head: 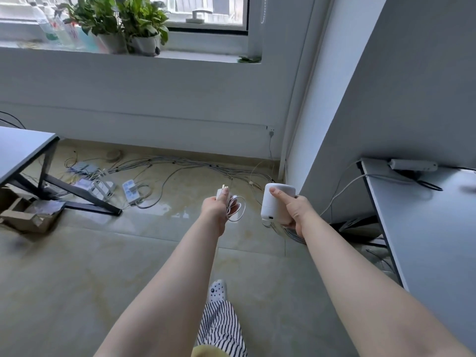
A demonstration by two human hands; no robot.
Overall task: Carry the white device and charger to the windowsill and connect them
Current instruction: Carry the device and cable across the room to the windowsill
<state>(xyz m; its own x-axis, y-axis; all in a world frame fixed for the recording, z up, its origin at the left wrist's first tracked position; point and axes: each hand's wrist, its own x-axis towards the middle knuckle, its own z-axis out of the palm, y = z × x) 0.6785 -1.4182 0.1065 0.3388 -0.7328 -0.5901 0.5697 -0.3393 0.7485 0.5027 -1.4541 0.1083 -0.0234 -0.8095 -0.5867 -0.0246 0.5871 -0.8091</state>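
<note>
Above floor; left hand (pixel 215 208) holds charger (pixel 222 194), half hidden; right hand (pixel 292 210) holds device (pixel 274 202)

White device (pixel 275 202), black-and-white striped trousers (pixel 221 328)

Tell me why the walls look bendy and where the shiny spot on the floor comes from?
Head view: the wide-angle lens bows the straight grey wall and dark-framed white desk near the edges. Daylight through the window makes the pale glare patch on the beige tiled floor. The leafy green potted plants look soft and slightly blurred.
</note>
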